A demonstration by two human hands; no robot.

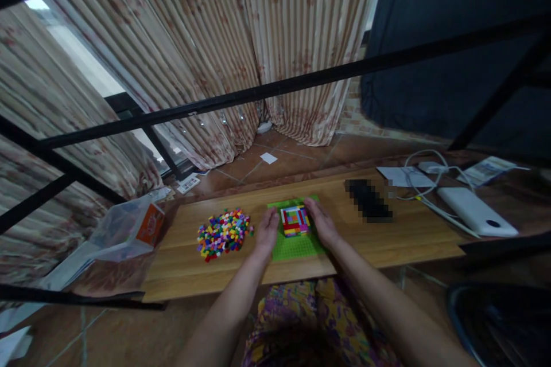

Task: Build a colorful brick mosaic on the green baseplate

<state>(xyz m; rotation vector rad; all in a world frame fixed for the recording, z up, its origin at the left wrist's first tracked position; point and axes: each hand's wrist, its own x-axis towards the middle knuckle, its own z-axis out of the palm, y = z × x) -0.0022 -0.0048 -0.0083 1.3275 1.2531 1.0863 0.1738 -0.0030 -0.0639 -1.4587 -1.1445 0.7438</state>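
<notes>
Resting on 1 flat green studded baseplate (297, 246) at the middle of the wood-grain board (387, 241): 1 square multicolour brick build (295, 221). Your left hand (267, 230) & right hand (321, 222) flank it, palms inward, fingers loosely curled, touching its sides w/o clear grip. 1 loose pile of small plastic bricks (224, 233) lies left of them.

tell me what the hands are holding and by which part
The left hand and right hand flank the multicoloured brick block on the green baseplate, touching its sides; a firm grip cannot be told.
</notes>
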